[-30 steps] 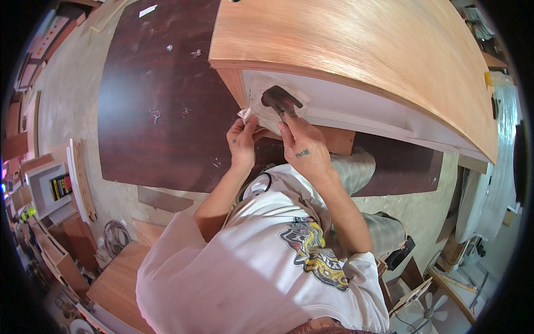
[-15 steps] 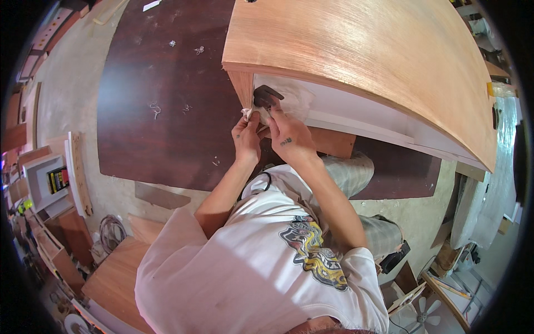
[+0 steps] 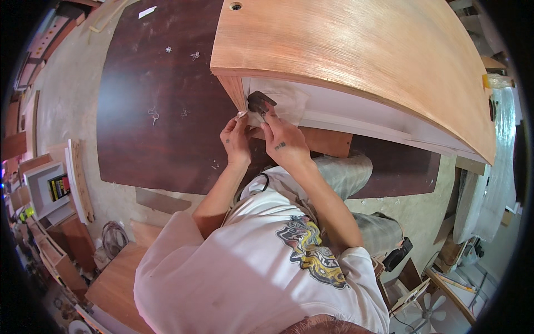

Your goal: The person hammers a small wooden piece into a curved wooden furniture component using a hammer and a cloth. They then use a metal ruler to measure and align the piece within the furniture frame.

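Observation:
A wooden cabinet [image 3: 334, 44] with a plywood face lies on a dark reddish-brown board, its white inside turned toward me. At its left front corner, my left hand [image 3: 237, 142] pinches a small crumpled end of thin white sheet [image 3: 241, 115]. That sheet seems to run along the edge of the side panel [image 3: 232, 89]. Beside it, my right hand [image 3: 285, 139] is closed around a dark, blocky tool [image 3: 260, 102], held just inside the corner. Its exact kind does not show, and the fingers hide its lower part.
Curled white scraps [image 3: 154, 116] lie on the dark board [image 3: 150, 150]. A brown wood piece [image 3: 328, 142] sits below the cabinet's opening. To the left stands a small white shelf [image 3: 44, 189] with books. A fan [image 3: 431, 312] and plastic-wrapped panels [image 3: 498, 167] are at right.
Both hands and the dark tool appear slightly further left, along with the cabinet corner, as the view shifts a little. The grips look the same.

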Available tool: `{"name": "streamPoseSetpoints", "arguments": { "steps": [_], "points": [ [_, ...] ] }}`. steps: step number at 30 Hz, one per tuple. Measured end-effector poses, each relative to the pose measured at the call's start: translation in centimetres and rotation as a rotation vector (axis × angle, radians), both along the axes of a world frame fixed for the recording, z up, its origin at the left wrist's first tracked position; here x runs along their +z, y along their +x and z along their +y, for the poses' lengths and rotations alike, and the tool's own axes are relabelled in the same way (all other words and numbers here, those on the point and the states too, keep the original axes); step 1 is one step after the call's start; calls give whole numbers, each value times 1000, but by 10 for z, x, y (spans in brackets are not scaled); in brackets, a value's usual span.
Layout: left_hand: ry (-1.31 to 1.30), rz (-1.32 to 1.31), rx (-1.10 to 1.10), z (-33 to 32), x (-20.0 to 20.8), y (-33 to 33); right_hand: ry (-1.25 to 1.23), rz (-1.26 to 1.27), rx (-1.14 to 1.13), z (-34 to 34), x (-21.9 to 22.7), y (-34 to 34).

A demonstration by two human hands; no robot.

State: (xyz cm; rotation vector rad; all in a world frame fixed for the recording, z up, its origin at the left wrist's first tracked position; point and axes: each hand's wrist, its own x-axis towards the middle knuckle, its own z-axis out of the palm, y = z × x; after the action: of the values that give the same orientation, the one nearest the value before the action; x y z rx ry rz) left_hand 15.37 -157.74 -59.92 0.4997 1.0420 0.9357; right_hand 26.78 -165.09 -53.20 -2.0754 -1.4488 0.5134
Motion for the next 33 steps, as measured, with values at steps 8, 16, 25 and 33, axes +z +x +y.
{"name": "streamPoseSetpoints", "arguments": {
  "steps": [8, 16, 25, 33],
  "points": [
    [-37, 25, -28, 6, -4, -2, -28, -84, -86, -2, 14, -9],
    [-117, -42, -158, -1, 15, 11, -51, -61, -91, -12, 15, 15],
    [-85, 11, -235, 3, 10, 12, 97, -58, -237, -36, 21, 7],
    [317, 244, -466, -2, 30, 28, 185, 90, -337, -61, 19, 50]
  ]
}}
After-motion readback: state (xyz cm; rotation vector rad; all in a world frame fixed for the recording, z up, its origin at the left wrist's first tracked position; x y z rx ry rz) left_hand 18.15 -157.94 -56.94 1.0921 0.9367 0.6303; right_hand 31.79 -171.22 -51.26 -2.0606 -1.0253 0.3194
